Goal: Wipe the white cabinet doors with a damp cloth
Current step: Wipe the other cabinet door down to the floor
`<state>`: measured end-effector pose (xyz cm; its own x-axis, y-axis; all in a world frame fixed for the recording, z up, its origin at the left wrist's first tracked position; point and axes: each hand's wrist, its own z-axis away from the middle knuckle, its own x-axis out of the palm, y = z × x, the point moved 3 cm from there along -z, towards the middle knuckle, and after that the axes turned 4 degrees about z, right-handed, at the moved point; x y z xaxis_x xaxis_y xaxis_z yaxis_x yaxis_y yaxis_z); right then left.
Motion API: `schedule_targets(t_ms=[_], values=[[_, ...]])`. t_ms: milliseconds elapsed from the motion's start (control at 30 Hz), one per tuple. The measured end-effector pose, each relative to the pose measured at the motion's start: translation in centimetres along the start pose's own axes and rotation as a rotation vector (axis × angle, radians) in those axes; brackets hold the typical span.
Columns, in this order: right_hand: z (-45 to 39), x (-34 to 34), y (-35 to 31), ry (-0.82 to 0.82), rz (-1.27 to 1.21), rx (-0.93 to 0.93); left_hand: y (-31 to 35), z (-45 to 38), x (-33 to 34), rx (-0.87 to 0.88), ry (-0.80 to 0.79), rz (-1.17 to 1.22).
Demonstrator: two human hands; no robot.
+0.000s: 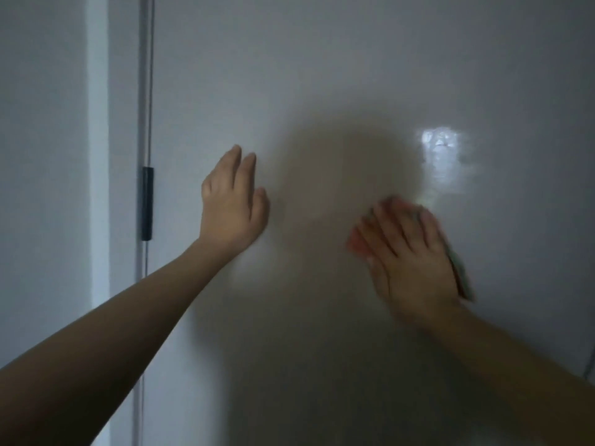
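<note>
A white cabinet door (322,75) fills most of the view, close in front of me. My left hand (231,204) lies flat against it at mid-left, fingers straight and pointing up. My right hand (409,252), blurred, presses a cloth (460,272) flat onto the door with spread fingers. The cloth shows pinkish at the hand's left edge and greenish along its right edge; most of it is hidden under the palm. A bright wet-looking patch (444,156) shines on the door above the right hand.
A dark hinge (147,204) sits on the door's left edge, along a vertical gap. Left of it runs a white frame strip (98,156) and a grey wall. A dark shadow covers the door's middle.
</note>
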<state>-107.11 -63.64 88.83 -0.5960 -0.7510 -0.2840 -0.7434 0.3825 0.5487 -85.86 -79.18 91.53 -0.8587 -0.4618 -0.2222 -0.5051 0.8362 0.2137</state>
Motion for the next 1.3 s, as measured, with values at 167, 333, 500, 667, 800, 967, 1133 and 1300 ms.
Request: schedule_targets(t_ms=[167,333,500,667,800,967,1133,1300], values=[[-8.3,2.1,-8.9,0.012,0.033,0.019,-6.1,0.8,0.7,-0.019,0.032,-0.024],[-1.8,3.3,-15.1,-0.175,-0.013,-0.372,-10.5,2.2,0.1,0.004,0.031,-0.021],[-6.7,1.9,-11.2,-0.056,0.054,-0.177,-15.4,1.5,-1.3,0.048,0.043,-0.009],[-17.0,3.5,-18.2,0.059,0.072,0.074,-19.0,0.4,-1.1,0.286,0.128,0.036],[-12.5,6.4,-26.1,-0.023,0.066,-0.219,-20.1,-0.3,-0.9,0.336,0.16,0.091],[-5.1,6.2,-25.6,-0.191,0.075,-0.451,-19.6,1.8,-0.5,0.35,0.105,-0.015],[-10.6,5.1,-22.6,0.031,0.059,-0.088,-20.3,3.2,0.0,0.33,0.097,-0.137],[-10.5,6.5,-28.0,0.008,0.065,-0.15,-20.6,3.0,0.3,0.345,0.139,-0.129]])
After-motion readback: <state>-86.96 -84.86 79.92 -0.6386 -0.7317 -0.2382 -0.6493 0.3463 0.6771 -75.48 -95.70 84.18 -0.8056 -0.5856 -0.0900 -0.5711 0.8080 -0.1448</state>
